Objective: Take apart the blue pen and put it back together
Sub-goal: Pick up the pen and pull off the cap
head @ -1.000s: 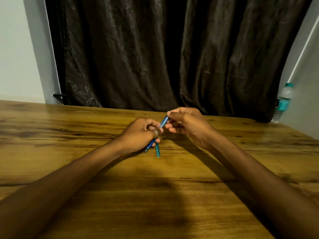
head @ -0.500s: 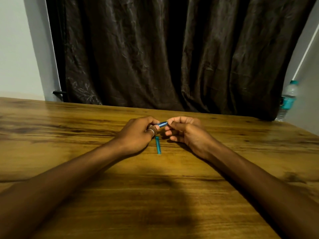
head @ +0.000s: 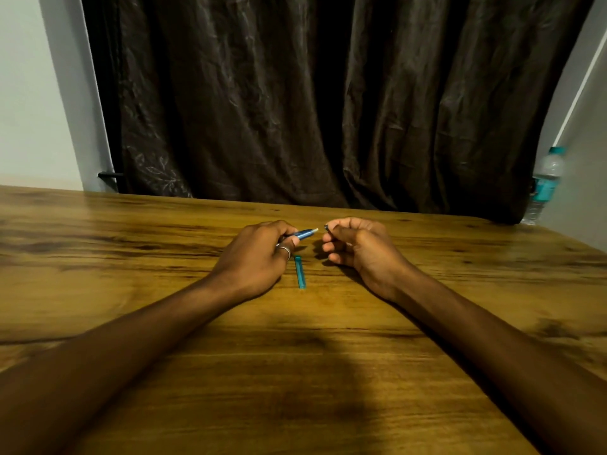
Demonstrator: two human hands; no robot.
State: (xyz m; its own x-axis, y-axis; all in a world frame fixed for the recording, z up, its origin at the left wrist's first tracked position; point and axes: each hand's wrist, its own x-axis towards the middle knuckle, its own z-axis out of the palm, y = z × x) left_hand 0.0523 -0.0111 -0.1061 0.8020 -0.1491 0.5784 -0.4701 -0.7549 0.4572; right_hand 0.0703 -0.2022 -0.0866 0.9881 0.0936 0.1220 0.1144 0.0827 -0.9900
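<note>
My left hand (head: 259, 257), with a ring on one finger, grips the blue pen barrel (head: 303, 233), whose pale end points right toward the other hand. My right hand (head: 358, 246) pinches a small dark pen piece (head: 326, 227) at its fingertips, a short gap away from the barrel's end. A teal pen cap (head: 300, 271) lies flat on the wooden table (head: 295, 372) between the two hands, touched by neither. Most of the barrel is hidden inside my left fist.
A dark curtain (head: 312, 103) hangs behind the table's far edge. A clear water bottle with a teal label (head: 543, 183) stands at the back right by the wall. Both forearms rest on the wood.
The hands have pulled apart: the small end piece came off the barrel and stays in my right fingers. Both hands dropped lower toward the table. The cap has not moved.
</note>
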